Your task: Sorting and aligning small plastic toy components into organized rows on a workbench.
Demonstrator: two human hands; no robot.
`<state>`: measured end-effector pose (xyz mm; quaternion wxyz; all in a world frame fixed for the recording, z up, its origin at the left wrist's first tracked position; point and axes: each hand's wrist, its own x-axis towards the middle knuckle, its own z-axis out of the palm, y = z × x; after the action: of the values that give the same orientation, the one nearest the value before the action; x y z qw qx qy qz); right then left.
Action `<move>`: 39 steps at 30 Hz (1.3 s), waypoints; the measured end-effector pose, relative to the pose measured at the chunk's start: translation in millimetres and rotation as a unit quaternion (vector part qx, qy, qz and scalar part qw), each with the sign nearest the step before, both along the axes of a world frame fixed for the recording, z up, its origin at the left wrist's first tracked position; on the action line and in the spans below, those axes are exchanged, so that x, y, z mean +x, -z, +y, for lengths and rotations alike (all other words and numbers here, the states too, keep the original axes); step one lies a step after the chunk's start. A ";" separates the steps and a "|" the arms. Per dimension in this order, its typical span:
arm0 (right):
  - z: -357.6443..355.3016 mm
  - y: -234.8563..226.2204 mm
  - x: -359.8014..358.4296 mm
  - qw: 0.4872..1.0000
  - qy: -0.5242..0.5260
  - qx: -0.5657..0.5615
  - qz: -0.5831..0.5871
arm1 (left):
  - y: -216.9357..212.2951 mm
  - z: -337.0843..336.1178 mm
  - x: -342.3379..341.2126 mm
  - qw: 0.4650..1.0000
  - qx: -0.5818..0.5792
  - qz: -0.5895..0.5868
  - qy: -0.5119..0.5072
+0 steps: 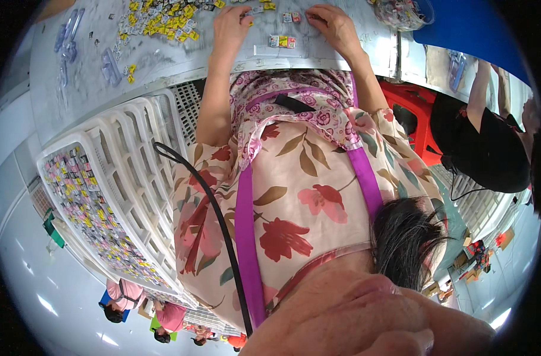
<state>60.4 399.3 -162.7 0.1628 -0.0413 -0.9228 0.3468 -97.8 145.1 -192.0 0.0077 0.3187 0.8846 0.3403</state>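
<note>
At the far edge of the view, my left hand (230, 28) is over the grey worktable (223, 64), its fingers curled together. A small pale-blue piece (255, 10) and a small yellow piece (269, 6) lie by its fingertips. My right hand (334, 26) is bent over the table, thumb and fingers drawn close; what they hold, if anything, is too small to make out. Between the hands sits a short joined pair of tiny pink-and-white blocks (291, 17). Nearer me lies a row of small yellow, white and pink blocks (282, 41), touched by neither hand.
A heap of small yellow, grey and black pieces (163, 21) spreads left of my left hand. Clear plastic parts (110, 68) lie farther left. A clear tub (404, 13) stands at right. White crates (128, 172) are stacked below left. A co-worker (481, 136) sits at right.
</note>
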 end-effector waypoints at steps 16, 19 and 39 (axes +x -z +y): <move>-18.5 1.8 -61.9 0.988 -0.104 0.088 0.068 | -1.2 -1.7 5.1 0.998 -0.046 0.012 0.037; -28.4 3.6 -76.6 0.990 -0.122 0.070 0.026 | -4.2 -3.1 8.0 0.999 -0.037 -0.015 0.023; -33.0 2.6 -93.5 0.974 -0.198 0.100 0.048 | -12.8 -20.0 -1.4 0.995 -0.062 -0.074 0.001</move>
<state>-33.1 366.3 -165.3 0.1386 0.1750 -0.9337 0.2799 -99.2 125.1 -179.2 0.0934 0.2927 0.9006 0.3073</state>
